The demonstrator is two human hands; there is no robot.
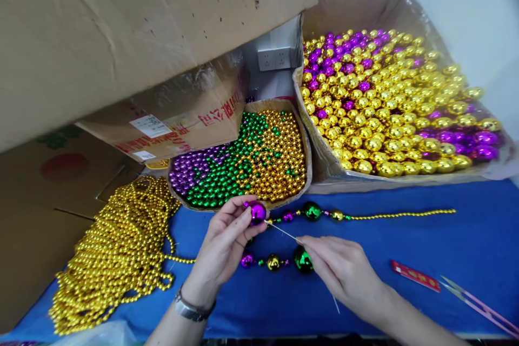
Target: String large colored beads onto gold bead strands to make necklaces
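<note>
A shiny purple bead (pixel 257 213) is pinched between the thumb and fingers of my left hand (pixel 229 235). My right hand (pixel 338 265), closed, grips a thin pale string (pixel 284 232) that runs to the purple bead; its loose end hangs below my fingers. Behind and beneath my hands, a strand of mixed beads lies on the blue cloth (pixel 365 292), with a large green bead (pixel 312 211) in its upper row and another green bead (pixel 303 259) in its lower row. Gold small-bead chain (pixel 401 214) extends right from the upper row.
A heap of gold bead strands (pixel 117 248) lies at left. Behind stand a box of small purple, green and gold beads (pixel 308 173) and a larger box of gold and purple beads (pixel 316 165). Cartons (pixel 162 21) overhang the left. Tweezers (pixel 478 305) and a red card (pixel 416 275) lie right.
</note>
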